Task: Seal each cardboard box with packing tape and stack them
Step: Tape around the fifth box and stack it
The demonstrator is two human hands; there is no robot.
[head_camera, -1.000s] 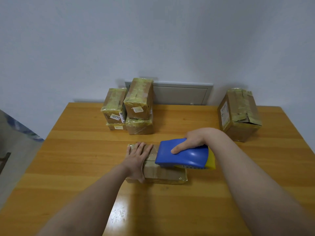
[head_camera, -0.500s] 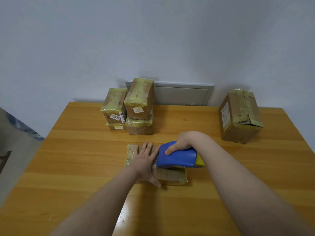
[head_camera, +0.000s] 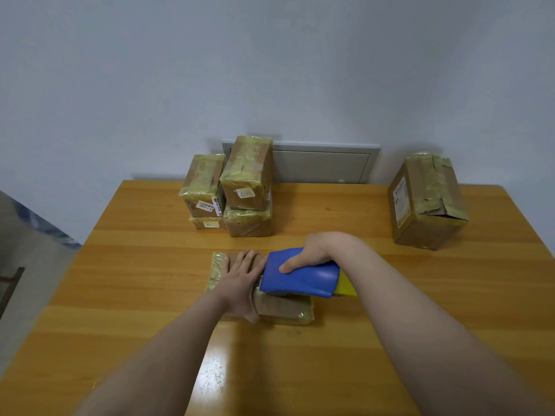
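blue tape dispenser [head_camera: 300,277] is gripped by the right hand [head_camera: 312,250] on the flat box [head_camera: 285,307]. left hand [head_camera: 240,277] is pressed flat, fingers spread. steady downward pressure is advised so tape is laid smooth.

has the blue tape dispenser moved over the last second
Yes. The blue tape dispenser in the right hand has slid left across the flat box, toward the left hand; less of it now overhangs the box's right edge.

Flat box [head_camera: 285,310] centre table [head_camera: 135,295], stacked boxes [head_camera: 234,190] behind, large box [head_camera: 426,202] far right
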